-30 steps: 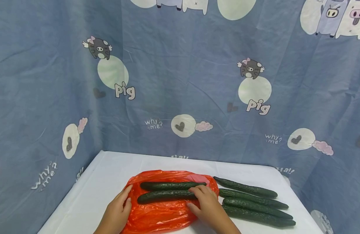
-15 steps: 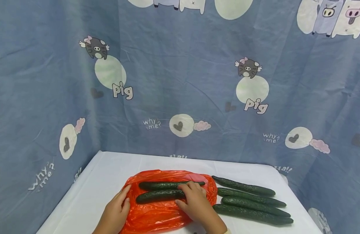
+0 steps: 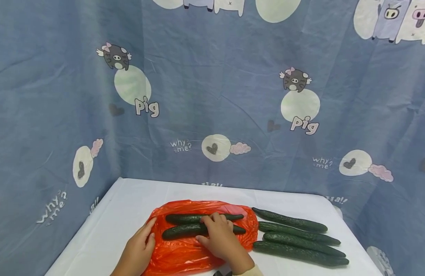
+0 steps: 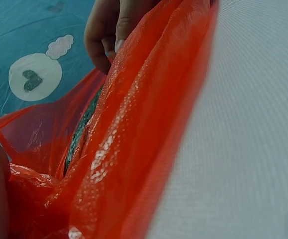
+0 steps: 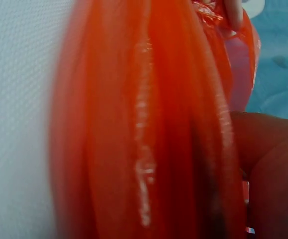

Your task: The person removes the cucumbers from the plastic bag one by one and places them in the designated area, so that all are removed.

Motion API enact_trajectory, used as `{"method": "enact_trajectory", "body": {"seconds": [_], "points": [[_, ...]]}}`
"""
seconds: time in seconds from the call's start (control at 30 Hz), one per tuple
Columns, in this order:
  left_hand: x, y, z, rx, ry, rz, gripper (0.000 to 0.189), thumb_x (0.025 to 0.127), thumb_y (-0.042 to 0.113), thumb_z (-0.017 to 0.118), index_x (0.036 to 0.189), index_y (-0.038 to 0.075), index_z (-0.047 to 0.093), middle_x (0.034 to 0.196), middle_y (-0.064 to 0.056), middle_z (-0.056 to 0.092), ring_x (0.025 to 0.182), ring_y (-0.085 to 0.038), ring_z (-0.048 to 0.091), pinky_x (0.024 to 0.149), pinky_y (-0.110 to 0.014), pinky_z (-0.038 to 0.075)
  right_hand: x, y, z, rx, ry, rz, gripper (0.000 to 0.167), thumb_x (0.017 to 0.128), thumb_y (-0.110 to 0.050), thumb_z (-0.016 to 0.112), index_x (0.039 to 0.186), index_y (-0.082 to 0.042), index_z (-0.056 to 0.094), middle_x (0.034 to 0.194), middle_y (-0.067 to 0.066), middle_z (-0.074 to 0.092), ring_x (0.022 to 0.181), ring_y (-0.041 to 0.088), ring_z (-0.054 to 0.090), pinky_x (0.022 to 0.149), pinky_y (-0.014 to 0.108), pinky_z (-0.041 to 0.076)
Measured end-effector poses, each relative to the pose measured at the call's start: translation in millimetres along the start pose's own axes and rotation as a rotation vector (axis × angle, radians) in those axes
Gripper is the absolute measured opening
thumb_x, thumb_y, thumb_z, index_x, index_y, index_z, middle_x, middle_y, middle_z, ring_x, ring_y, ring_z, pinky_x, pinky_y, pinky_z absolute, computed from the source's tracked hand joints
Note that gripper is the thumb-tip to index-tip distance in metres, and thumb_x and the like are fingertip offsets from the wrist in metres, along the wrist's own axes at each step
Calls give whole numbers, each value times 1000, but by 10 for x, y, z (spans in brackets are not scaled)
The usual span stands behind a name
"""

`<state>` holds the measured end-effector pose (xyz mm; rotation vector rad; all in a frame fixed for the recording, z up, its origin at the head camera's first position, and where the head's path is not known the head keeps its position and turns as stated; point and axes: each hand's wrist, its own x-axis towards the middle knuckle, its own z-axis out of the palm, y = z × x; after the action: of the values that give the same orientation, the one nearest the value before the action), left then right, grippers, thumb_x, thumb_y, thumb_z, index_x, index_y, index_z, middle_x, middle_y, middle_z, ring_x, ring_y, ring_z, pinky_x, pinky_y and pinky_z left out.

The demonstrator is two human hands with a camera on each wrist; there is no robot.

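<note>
Two dark green cucumbers lie side by side in an opened red plastic bag (image 3: 185, 253): the far cucumber (image 3: 179, 219) and the near cucumber (image 3: 178, 232). My left hand (image 3: 138, 245) holds the bag's left edge, thumb toward the inside. My right hand (image 3: 219, 235) lies over the middle of the near cucumber, fingers bent across it and thumb on its near side. Its fingertips reach the far cucumber. In the left wrist view, the right hand's fingers (image 4: 119, 30) point down behind the bag's wall, with a strip of cucumber below. Red plastic hides most of the right wrist view.
Several more cucumbers (image 3: 302, 247) lie in a row on the white tabletop (image 3: 105, 226), right of the bag. Blue patterned cloth (image 3: 212, 96) hangs behind the table and along both sides. A dark device (image 3: 222, 271) sits at the right wrist.
My right hand has slid left along the cucumbers in the bag, from their right ends to the middle. The cucumbers and my left hand have stayed in place.
</note>
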<state>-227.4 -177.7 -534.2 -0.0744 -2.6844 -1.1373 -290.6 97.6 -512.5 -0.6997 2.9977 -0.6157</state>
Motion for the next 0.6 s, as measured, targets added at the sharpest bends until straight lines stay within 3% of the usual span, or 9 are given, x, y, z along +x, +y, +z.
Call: {"method": "enact_trajectory", "body": {"seconds": [0.4, 0.6], "points": [[23, 12, 2, -3, -45, -49, 58, 106, 14, 52, 162, 9, 39, 164, -17, 43, 146, -39, 48, 111, -59, 45, 36, 20, 102, -48, -21, 24, 58, 89, -58, 77, 135, -27, 64, 123, 0, 56, 114, 24, 49, 97, 56, 41], [7, 34, 9, 9, -4, -31, 57, 105, 11, 53, 161, 7, 41, 162, -18, 45, 144, -40, 50, 110, -59, 47, 37, 5, 111, -50, -30, 35, 60, 86, -61, 78, 133, -27, 64, 122, 1, 56, 113, 24, 47, 98, 56, 41]]}}
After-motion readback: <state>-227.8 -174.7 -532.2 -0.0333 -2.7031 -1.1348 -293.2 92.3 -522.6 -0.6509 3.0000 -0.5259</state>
